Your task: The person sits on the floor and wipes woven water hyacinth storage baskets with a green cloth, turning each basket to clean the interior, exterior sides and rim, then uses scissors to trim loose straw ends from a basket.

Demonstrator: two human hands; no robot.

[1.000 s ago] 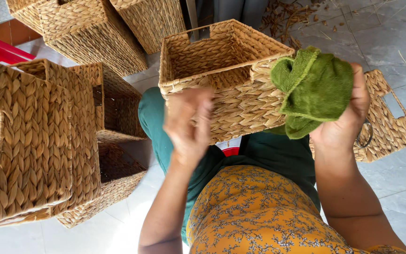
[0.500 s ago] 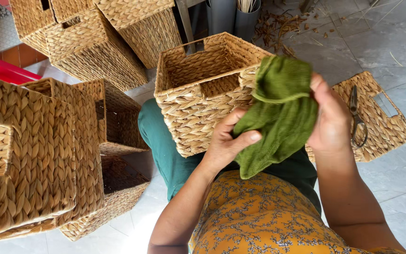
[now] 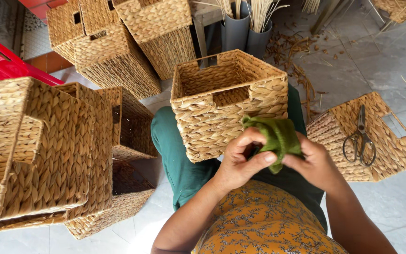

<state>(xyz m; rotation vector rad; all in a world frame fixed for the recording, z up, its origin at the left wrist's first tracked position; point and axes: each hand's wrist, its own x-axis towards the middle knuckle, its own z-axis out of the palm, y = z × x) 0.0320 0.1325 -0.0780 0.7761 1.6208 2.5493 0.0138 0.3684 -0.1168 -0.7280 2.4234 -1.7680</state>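
A square woven basket (image 3: 222, 101) rests upright on my knees, its near wall facing me. Both hands hold a bunched green cloth (image 3: 278, 136) against the basket's lower right corner. My left hand (image 3: 240, 162) pinches the cloth from the left with thumb and fingers. My right hand (image 3: 313, 164) grips it from the right, its fingers partly hidden under the fabric.
Stacked woven baskets (image 3: 48, 146) lie on their sides at my left. More baskets (image 3: 123, 47) stand behind. A flat basket (image 3: 391, 150) at the right carries scissors (image 3: 360, 141). Grey tubes (image 3: 245, 30) with reeds stand at the back, with straw scraps on the tiled floor.
The cloth came down from beside the basket's upper right to its lower front corner. My left hand left the basket wall and took hold of the cloth with the right.
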